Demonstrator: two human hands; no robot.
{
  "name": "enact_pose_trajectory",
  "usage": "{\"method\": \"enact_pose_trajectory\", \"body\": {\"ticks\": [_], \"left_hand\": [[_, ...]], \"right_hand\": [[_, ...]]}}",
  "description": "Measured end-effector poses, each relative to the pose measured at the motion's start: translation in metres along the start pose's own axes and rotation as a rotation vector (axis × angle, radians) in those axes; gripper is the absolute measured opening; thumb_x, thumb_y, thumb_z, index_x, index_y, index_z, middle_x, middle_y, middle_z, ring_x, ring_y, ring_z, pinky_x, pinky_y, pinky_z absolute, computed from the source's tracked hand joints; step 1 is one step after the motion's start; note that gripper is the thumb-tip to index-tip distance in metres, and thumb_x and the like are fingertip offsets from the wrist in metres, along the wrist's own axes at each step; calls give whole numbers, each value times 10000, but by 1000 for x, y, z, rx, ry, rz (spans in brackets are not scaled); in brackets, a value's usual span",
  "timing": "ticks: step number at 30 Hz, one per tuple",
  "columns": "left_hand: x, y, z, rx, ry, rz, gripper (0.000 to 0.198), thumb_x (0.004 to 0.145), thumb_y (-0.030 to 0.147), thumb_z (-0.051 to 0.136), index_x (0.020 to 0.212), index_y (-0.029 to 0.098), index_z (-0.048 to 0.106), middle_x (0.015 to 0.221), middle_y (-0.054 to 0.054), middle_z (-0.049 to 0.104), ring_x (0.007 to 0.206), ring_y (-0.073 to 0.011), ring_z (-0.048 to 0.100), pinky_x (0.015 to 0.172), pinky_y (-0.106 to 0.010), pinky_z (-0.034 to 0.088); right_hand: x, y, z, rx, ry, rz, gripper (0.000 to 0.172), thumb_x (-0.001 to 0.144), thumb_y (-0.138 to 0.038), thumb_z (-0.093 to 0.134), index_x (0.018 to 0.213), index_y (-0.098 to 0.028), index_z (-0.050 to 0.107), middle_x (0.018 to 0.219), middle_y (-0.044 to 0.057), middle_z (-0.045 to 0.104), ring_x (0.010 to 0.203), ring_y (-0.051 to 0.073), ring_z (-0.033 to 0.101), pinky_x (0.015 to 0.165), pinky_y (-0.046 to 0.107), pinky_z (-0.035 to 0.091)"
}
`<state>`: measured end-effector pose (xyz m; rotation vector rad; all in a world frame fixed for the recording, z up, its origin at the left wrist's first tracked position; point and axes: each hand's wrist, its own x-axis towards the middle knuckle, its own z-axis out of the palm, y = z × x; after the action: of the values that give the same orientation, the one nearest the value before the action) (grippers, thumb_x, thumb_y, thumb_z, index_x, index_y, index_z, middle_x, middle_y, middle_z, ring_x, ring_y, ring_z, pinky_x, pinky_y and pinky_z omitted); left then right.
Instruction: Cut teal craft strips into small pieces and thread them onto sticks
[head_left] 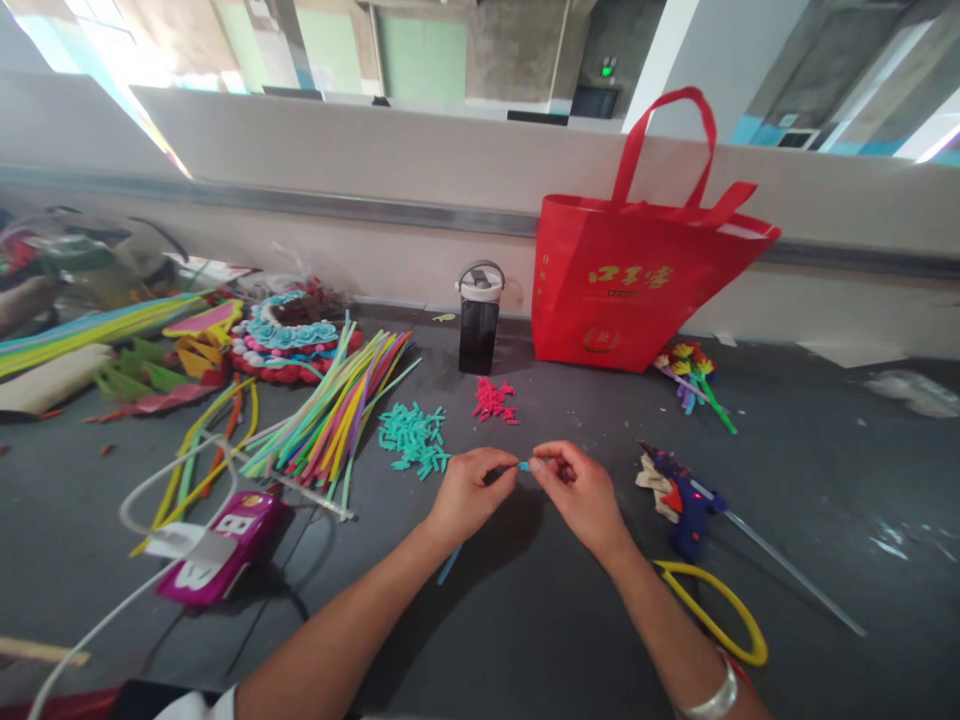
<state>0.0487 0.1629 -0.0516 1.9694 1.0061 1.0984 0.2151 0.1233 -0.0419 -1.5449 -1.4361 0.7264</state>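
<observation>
Just below the frame's centre, the left hand (472, 492) and right hand (582, 492) pinch a slender blue strip (524, 466) between closed thumbs and fingers, probably for fine control, with short turquoise pieces (412, 438) heaped within reach.

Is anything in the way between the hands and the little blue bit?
No, nothing visible is. The left hand and the right hand have their fingertips right at the little blue bit. The teal pipe-cleaner pieces and pinkish-red pieces lie outside that spot.
</observation>
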Motion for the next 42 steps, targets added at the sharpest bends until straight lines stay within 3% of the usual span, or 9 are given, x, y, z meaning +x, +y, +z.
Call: {"method": "enact_pose_trajectory", "body": {"ticks": [4,8,11,15,27,31,35,39,42], "left_hand": [[-2,-2,2,53,-35,45,178,817,154,552,889,198,709,834,-28,726,758,-138,654,737,-244,493],[-3,-2,1,73,-101,90,237,835,139,520,998,202,681,922,-38,724,821,-146,655,769,-257,489],[-2,0,-2,143,-151,138,219,853,140,497,959,187,683,813,-37,699,741,-137,636,689,-237,469],[-2,2,-3,233,-183,168,202,872,156,475,917,176,671,748,-34,657,672,-124,603,626,-220,435],[1,3,-17,263,-365,229,163,809,140,490,889,169,629,752,-25,642,658,-127,579,618,-213,409],[4,8,-20,112,-399,94,120,798,169,509,808,161,629,667,9,596,590,-97,516,562,-195,370],[5,10,-22,-143,-423,-140,141,807,258,533,730,152,586,584,46,514,487,-61,442,467,-173,332],[5,6,-22,-387,-517,-428,214,793,370,566,771,158,557,531,79,429,354,-39,386,346,-163,263],[6,1,-22,-487,-551,-499,242,766,395,602,780,158,555,518,87,405,347,-42,404,343,-162,277]], "right_hand": [[0,3,0,43,-99,19,253,823,-426,585,787,-183,648,699,10,628,621,132,538,592,235,419],[2,6,1,200,-199,222,294,782,-486,616,800,-193,628,558,-39,519,476,96,440,436,209,337],[3,5,0,351,-294,346,353,741,-538,636,788,-191,589,524,-66,463,428,75,397,382,191,295],[2,1,-1,449,-372,401,379,713,-544,657,761,-180,560,558,-67,477,428,58,403,377,178,286],[1,-2,-4,322,-402,180,243,732,-404,677,707,-187,571,571,-60,471,491,75,380,477,214,306],[0,-6,-7,165,-370,21,165,784,-333,642,713,-190,603,658,-22,561,618,117,481,588,233,372],[-2,-10,-7,52,-333,-79,107,823,-286,599,754,-207,620,689,-12,600,655,136,525,625,247,391],[-3,-11,-7,20,-305,-126,86,823,-263,595,758,-217,627,696,-11,617,662,141,536,629,248,386],[-3,-10,-7,19,-305,-122,82,819,-258,600,756,-218,633,700,-11,622,666,142,542,640,249,390]]}}
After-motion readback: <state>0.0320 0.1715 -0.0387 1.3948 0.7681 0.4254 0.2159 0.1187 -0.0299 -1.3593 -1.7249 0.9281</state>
